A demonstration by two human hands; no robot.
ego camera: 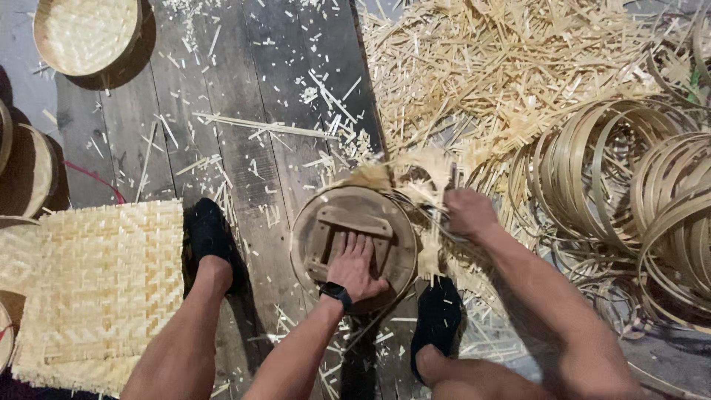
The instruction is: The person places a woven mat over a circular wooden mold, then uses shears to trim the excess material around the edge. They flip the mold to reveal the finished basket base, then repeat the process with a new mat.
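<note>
Nearest the camera: two bare forearms and knees, feet in black shoes (211,237) planted on the dark plank floor (252,89).

Left hand (355,267), black watch (335,291) on the wrist, lies flat with fingers spread, pressing down on a round wooden form (311,230) that sits on the floor between the feet. The palm rests on the form's inner wooden crosspiece, gripping nothing.

Right hand (468,213) is closed at the form's right rim, clenched on thin pale bamboo strips (429,189) that stick up ragged around the upper right edge. Whether a tool is in that fist can't be told.

Left of the feet: a flat woven bamboo mat (104,281), herringbone pattern, lying on the floor, with the left shoe just at its edge.

Right side: a stack of coiled bamboo hoops (592,170), many rings nested and overlapping, with nothing inside them but floor and scraps.

Left edge: parts of round trays (26,174), partly cut off by the frame.

Farther out, top left: a finished round woven basket (85,33), open side up, with nothing in it.

Top right: a large loose pile of bamboo offcuts (503,67), with slivers scattered over the planks.
</note>
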